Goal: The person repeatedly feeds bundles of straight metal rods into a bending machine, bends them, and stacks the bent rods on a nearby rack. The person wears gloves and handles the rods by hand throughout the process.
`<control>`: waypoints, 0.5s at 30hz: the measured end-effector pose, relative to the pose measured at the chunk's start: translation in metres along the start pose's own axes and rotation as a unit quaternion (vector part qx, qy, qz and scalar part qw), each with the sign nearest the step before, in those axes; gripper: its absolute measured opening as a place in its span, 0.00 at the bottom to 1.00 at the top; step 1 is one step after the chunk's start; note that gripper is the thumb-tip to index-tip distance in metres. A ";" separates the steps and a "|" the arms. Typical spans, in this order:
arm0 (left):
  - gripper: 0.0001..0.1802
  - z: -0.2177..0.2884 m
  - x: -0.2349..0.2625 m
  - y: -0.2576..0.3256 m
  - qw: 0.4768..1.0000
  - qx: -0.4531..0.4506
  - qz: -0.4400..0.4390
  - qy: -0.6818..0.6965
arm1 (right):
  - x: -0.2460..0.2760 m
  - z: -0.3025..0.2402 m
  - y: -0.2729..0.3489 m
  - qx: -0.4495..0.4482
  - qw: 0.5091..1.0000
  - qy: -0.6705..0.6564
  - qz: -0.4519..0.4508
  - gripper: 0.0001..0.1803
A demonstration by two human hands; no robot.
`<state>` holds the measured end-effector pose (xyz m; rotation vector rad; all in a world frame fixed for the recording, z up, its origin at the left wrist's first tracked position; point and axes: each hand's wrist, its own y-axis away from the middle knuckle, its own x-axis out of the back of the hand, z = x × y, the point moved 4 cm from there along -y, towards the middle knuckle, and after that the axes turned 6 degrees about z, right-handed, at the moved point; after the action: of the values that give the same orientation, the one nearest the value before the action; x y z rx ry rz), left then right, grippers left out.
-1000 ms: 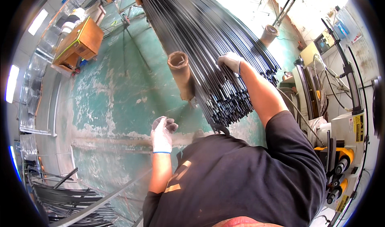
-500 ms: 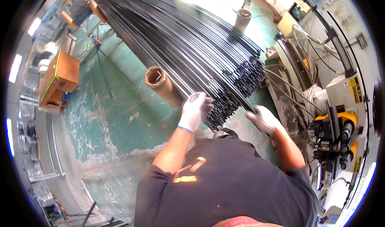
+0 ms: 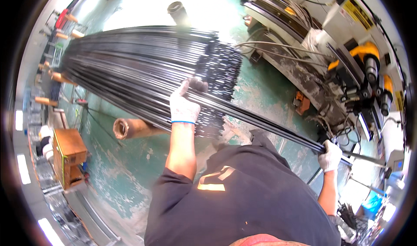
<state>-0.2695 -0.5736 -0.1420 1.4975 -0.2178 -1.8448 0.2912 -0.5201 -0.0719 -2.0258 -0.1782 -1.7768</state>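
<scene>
A large pile of long, thin black rods [image 3: 130, 59] stretches from the far left to the middle, its uneven ends toward me. Several rods [image 3: 260, 118] stick out from it to the right as a narrow bunch. My right hand [image 3: 330, 156], in a white glove, is closed around the near end of this bunch. Over the pile, my left hand [image 3: 185, 106] wears a white glove with dark fingertips and a blue cuff. Its thumb and fingers curl around the same rods near the pile's ends. Whether the rods are hollow I cannot tell.
Brown cylindrical posts flank the pile, one on the near side [image 3: 134, 128] and one on the far side [image 3: 177, 12]. To the right stands a machine with yellow-and-black parts [image 3: 369, 57] and loose cables. A wooden cabinet [image 3: 69, 152] is at the left on the worn green floor.
My view has turned to the right. My right hand has moved far right, with the rod bunch drawn out of the pile. The left hand has come onto these rods.
</scene>
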 end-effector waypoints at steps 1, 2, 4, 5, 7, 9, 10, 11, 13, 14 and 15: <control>0.09 -0.021 -0.012 0.007 1.000 0.019 -0.001 -0.015 | -0.013 0.031 0.005 -0.003 1.000 0.011 0.013 0.10; 0.09 -0.043 -0.024 0.012 0.998 0.048 -0.024 -0.023 | -0.022 0.061 0.007 -0.007 0.999 0.024 0.029 0.10; 0.09 -0.080 -0.063 0.022 0.992 0.100 -0.076 0.006 | -0.037 0.127 0.024 -0.062 0.997 0.031 0.035 0.07; 0.09 -0.079 -0.073 0.014 0.982 -0.040 -0.125 -0.138 | -0.038 0.158 0.027 -0.083 0.994 0.056 0.029 0.07; 0.10 -0.078 -0.118 0.007 0.989 0.038 -0.115 0.088 | -0.044 0.231 0.044 -0.166 0.979 0.115 0.011 0.05; 0.09 -0.073 -0.159 0.003 0.981 -0.054 -0.185 -0.028 | -0.049 0.301 0.065 -0.265 0.949 0.165 0.033 0.07; 0.11 -0.077 -0.181 -0.002 0.975 0.004 -0.221 0.010 | -0.055 0.330 0.078 -0.318 0.926 0.196 0.058 0.09; 0.11 -0.102 -0.203 0.006 0.973 -0.039 -0.218 -0.058 | -0.071 0.358 0.095 -0.416 0.863 0.263 0.116 0.12; 0.12 -0.157 -0.231 0.020 0.967 -0.054 -0.220 -0.114 | -0.104 0.376 0.091 -0.595 0.780 -0.055 0.187 0.15; 0.13 -0.189 -0.240 0.024 0.968 -0.022 -0.225 -0.105 | -0.109 0.357 0.074 -0.697 0.600 -0.334 0.206 0.16; 0.14 -0.220 -0.247 0.022 0.964 -0.012 -0.239 -0.119 | -0.109 0.323 0.037 -0.610 0.533 -0.527 0.259 0.15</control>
<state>-0.0498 -0.3664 -0.0054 1.3903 0.0634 -2.4049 0.5810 -0.4028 -0.2123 -3.1690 1.5580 0.2197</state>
